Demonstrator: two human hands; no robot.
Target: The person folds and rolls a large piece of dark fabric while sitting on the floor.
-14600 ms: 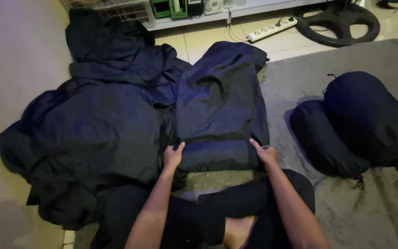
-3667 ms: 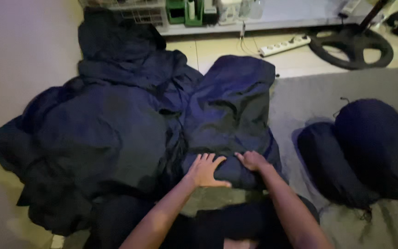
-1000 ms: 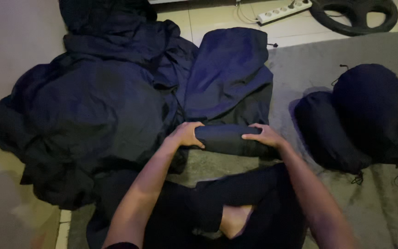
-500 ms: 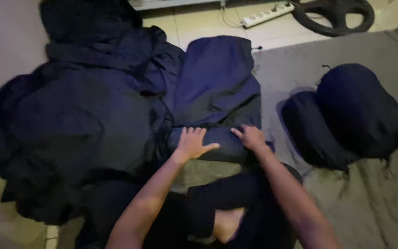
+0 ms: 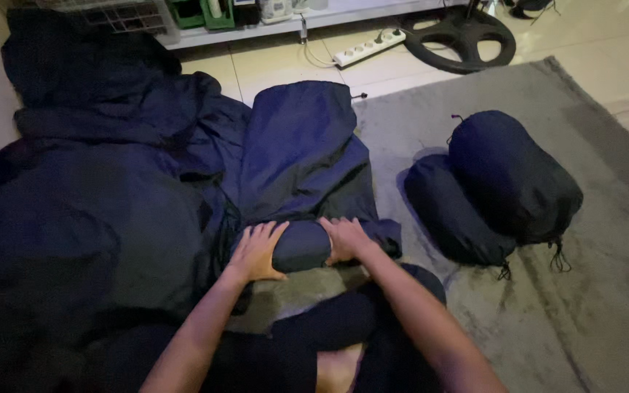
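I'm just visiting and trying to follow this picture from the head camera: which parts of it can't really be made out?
- Rolled end of the dark blue sleeping bag: partly covered by the left hand and right hand.
- Dark fabric heap: dim light blends the folds, and the left edge cuts it off.
- Shelf items: cut off by the top edge.
- Two stuffed sacks: contents hidden.

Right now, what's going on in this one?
A person sits on a grey rug with both hands pressed on the rolled end of a dark blue sleeping bag. The left hand and right hand lie flat on the roll; the rest of the bag stretches away unrolled. A heap of dark blue fabric lies to the left, and two stuffed dark sacks lie to the right.
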